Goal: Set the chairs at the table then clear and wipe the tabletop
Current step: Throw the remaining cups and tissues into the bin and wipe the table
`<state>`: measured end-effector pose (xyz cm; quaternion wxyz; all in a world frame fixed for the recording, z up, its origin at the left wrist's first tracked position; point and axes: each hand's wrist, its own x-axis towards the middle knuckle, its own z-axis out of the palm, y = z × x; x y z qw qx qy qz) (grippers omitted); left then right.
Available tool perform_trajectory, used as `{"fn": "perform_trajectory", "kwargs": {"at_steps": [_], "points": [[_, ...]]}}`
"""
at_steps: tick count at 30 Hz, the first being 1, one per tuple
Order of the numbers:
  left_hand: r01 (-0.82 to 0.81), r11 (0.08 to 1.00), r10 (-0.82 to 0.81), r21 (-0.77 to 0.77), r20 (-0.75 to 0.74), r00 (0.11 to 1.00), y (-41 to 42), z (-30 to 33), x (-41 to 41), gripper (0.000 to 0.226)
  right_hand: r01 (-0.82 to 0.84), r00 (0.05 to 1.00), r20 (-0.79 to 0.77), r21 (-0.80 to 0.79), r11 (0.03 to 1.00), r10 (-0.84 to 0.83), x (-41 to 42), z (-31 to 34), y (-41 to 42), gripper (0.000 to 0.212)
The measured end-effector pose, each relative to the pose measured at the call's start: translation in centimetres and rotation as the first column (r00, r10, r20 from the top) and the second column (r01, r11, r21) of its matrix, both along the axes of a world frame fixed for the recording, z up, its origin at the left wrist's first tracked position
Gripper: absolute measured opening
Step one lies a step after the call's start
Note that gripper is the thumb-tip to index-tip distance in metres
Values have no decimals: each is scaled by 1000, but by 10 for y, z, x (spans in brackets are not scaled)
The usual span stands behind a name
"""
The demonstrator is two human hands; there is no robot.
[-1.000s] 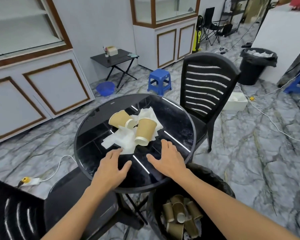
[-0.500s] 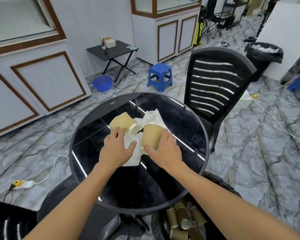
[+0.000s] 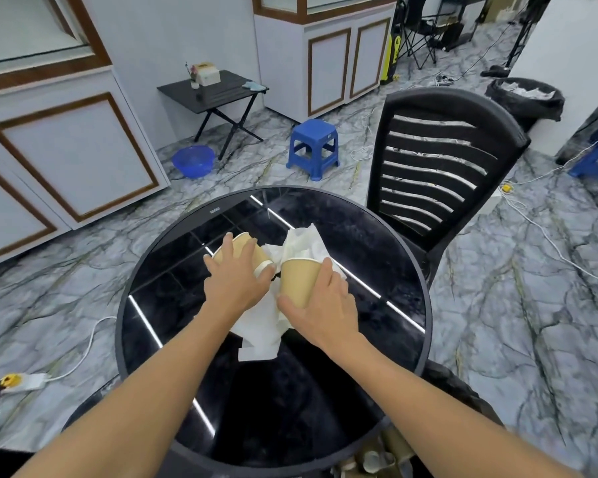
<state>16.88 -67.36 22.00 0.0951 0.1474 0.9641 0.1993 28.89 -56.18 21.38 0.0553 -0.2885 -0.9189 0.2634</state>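
While both arms reach over the round black bench [image 3: 387, 243], the left hand [image 3: 237, 281] lies on a tipped paper cup [image 3: 237, 246] with its fingers wrapped over the cup's side. The right hand [image 3: 320, 307] grips the second paper cup [image 3: 299, 281] from the 4 o'clock side, thumb on the near wall, fingers behind. White crumpled napkins [image 3: 261, 331] lie under and between both hands, spreading toward 6 o'clock. A black chair [image 3: 435, 160] stands at 2 o'clock of the bench, touching its edge.
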Motion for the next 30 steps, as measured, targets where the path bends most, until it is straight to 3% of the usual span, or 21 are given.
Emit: {"fn": "perform_trajectory", "kwargs": {"at_steps": [18, 30], "points": [[-11, 953, 7, 302, 15, 1000, 3, -8, 2, 49, 2, 999, -52, -106, 994, -8, -1, 3, -2, 110], [-40, 932, 53, 359, -28, 998, 3, -9, 11, 38, -3, 997, -78, -178, 984, -11, 18, 18, 3, 104]]}}
